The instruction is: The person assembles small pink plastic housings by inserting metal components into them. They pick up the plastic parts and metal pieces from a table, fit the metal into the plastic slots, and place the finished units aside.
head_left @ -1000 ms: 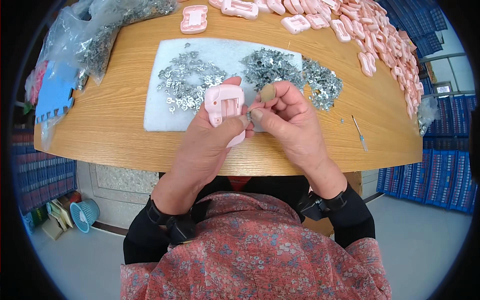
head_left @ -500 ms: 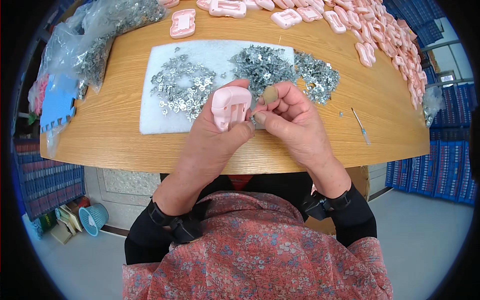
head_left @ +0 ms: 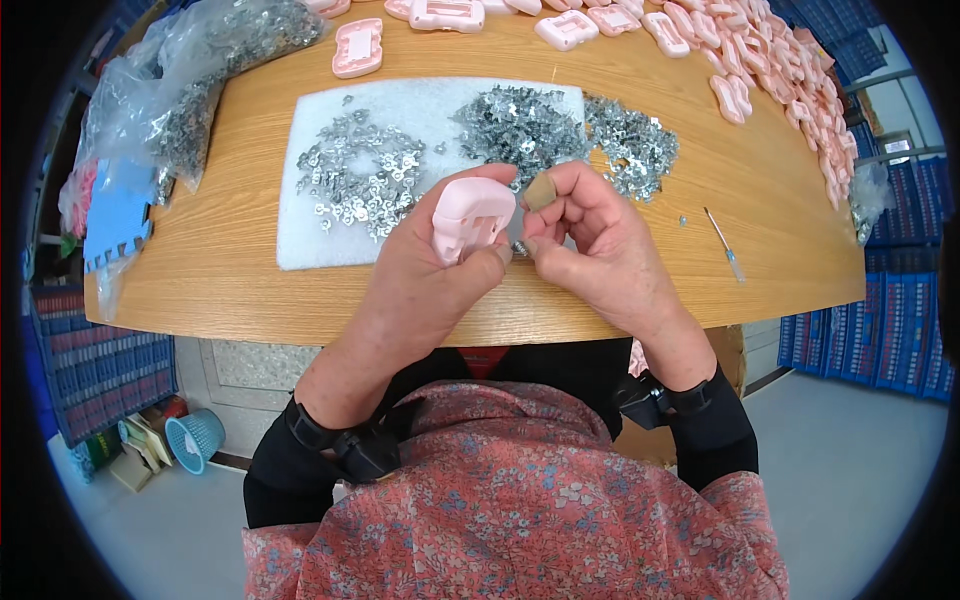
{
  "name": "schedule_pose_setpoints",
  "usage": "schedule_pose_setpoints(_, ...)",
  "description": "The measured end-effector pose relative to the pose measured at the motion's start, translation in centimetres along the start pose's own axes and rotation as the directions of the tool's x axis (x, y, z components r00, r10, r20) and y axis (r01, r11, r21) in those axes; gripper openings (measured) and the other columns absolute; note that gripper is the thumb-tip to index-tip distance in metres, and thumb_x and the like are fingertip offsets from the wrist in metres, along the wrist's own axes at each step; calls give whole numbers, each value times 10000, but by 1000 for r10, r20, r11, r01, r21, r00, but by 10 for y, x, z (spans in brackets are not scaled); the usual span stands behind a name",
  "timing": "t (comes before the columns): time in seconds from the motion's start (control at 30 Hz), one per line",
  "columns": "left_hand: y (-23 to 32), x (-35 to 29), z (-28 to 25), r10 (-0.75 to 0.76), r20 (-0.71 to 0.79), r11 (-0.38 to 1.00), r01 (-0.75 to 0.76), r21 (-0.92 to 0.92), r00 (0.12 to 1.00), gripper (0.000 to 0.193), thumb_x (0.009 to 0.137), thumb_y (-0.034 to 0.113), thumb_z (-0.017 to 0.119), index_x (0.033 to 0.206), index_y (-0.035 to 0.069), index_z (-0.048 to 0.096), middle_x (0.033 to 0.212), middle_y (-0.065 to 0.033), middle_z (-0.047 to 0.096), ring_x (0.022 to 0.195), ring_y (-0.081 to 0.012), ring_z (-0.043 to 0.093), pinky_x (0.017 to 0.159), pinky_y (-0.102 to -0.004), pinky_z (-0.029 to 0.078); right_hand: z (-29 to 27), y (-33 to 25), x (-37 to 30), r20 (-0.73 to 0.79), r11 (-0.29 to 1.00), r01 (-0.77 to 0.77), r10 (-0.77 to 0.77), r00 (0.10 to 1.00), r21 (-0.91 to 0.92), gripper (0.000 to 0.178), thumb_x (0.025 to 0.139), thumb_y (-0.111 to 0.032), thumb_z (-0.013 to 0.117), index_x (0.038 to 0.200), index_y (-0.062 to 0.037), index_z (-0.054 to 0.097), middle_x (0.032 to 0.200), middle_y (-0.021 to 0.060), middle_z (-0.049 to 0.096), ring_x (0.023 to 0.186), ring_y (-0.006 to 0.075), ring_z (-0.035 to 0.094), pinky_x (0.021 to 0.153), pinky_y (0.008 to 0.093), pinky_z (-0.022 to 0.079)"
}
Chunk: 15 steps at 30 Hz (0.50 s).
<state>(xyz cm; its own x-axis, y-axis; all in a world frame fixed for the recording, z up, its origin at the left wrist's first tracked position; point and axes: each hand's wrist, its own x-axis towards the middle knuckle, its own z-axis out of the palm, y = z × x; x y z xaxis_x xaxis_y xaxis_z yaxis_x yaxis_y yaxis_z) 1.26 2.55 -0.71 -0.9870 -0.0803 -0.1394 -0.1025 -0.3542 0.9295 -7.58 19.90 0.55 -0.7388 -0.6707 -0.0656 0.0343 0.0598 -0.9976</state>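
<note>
My left hand (head_left: 425, 270) grips a pale pink plastic casing (head_left: 460, 212) with a rectangular recess, tilted toward the right. Its thumb presses near the lower edge of the casing. Close beside it, my right hand (head_left: 605, 250) is closed in a pinch, with a tan wrap (head_left: 541, 192) around one fingertip. A small coiled metal piece (head_left: 519, 248) shows between the right fingertips and the left thumb. Behind the hands lies a white foam sheet (head_left: 290, 235) bearing a loose spread of metal clips (head_left: 370, 170) and a denser heap of metal pieces (head_left: 520, 130).
More metal pieces (head_left: 635, 150) lie right of the foam. Pink casings (head_left: 780, 70) are piled along the far right, and a single casing (head_left: 357, 48) sits beyond the foam. A screwdriver (head_left: 724, 243) lies at right. Plastic bags of metal parts (head_left: 190, 120) and a blue foam mat (head_left: 117, 205) are at left.
The pink casing has turned slightly and shifted a little right in my left hand. My right fingertips have moved slightly lower and away from the casing's recess.
</note>
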Motion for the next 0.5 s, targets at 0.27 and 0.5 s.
schedule_pose_setpoints(0.27,-9,4,-9,-208,208,788,290,-544,956,477,1050,323,386,1450,73,455,1025,-97,657,841,-196,675,742,-406,604,10,10,4,-166,965,254,-241,956,62,260,859,8,671,1093,-57,577,943,-22,608,848,62,571,777,241,476)
schedule_pose_setpoints(0.5,-20,2,-8,-274,237,704,362,-611,932,569,1088,430,246,1390,20,499,1087,-140,677,890,-282,705,761,-483,620,20,7,11,-105,794,340,-447,888,-504,244,796,-10,713,1015,-49,611,891,77,638,812,209,647,735,345,525)
